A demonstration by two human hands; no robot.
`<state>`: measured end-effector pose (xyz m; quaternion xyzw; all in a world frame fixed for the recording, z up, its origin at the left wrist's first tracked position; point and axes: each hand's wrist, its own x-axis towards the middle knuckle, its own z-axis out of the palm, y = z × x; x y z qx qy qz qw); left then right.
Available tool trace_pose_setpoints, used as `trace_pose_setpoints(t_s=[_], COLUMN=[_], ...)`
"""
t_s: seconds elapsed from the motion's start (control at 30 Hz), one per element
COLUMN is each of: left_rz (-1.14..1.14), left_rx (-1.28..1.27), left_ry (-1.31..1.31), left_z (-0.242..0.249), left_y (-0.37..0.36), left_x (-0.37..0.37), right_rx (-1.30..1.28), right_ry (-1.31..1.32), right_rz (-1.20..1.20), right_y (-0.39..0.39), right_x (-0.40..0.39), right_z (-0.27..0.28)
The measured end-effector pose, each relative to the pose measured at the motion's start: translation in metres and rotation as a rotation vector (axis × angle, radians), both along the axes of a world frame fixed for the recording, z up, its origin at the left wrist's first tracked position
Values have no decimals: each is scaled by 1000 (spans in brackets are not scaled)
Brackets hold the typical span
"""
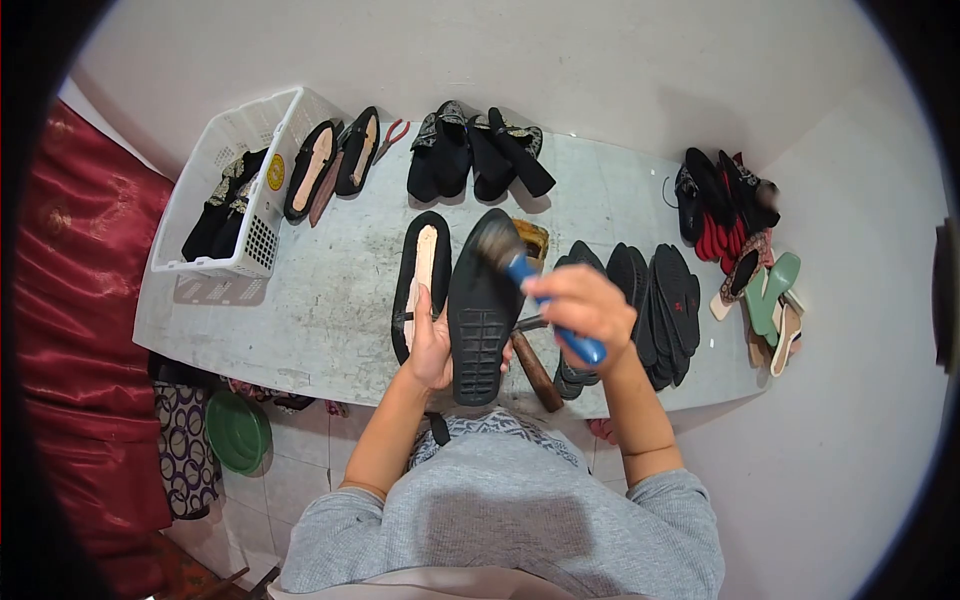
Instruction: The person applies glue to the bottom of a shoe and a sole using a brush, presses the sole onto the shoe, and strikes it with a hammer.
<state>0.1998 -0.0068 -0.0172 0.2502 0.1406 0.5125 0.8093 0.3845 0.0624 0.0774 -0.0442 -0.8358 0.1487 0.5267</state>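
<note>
Plainly, the black sole [480, 345] is at the centre of the frame, held tilted up above the near edge of the desk [310, 300], its ribbed underside facing the camera. The left hand [432, 350] is clamped around it, fingertips showing at its right edge. The right hand [585, 305] is closed on the blue handle of a brush [522, 272], whose blurred bristles lie over the sole's upper part; whether they touch cannot be told. Just left of the sole lies a black shoe upper [408, 275] with a pale inner strip, partly covered by the left thumb. Crowding in from behind the sole's right edge are a yellow container [535, 240], partly hidden, and a wooden-handled hammer [537, 372]. Right of centre, stacked soles [678, 300] sit near the right hand, which hides some of them. At upper left stands a white crate [262, 245] holding black shoes, with two more shoe uppers [335, 165] and red-handled pliers [395, 138] beside it. Black patterned shoes [480, 160] occupy the upper middle; black-and-red footwear [722, 205] and green pieces [768, 295] fill the right end.
</note>
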Motion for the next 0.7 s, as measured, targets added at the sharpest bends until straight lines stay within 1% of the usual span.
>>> trace_pose_setpoints(t_s=[0.07, 0.13, 0.17, 0.2, 0.27, 0.33, 0.37, 0.4, 0.5, 0.53, 0.6, 0.63, 0.7], left_rz=[3, 14, 50, 86, 84, -18, -36, -38, -27, 1, 26, 27, -9], left_rx=[-18, -30, -112, -195, -207, -57, -58, -57, -67, -98, -135, -138, -100], left_ry=[-26, -50, -8, 33, 53, 7, 1, 2, 56, 52, 49, 27, -44], left_z=[-1, 5, 12, 15, 8, 2, 6, 5, 4, 6, 8, 8, 3], left_y=[-2, -3, -5, -6, -7, -9, -10, -10, -9, -10, -12, -12, -9], left_x=[5, 7, 8, 8, 6, 6, 6, 7, 6, 5, 5, 5, 5], right_rx=[-12, -3, -22, 12, -38, -6, 24, -23, 36, -18, -236, -239, -118], right_ry=[-12, -41, -110, -176, -209, -73, -79, -67, -154, -163, -149, -148, -100], right_rz=[-127, 11, 121, 191, 205, 21, -56, -124, 2, 92, 257, 255, 122], right_y=[5, -3, -11, -16, -16, -4, 4, 5, -12, -17, -24, -23, -13], right_x=[7, 4, 1, 0, 6, 10, 13, 15, 8, 9, 8, 8, 8], right_z=[4, -1, 1, -1, 1, 3, 5, 3, 2, -2, -4, -3, 1])
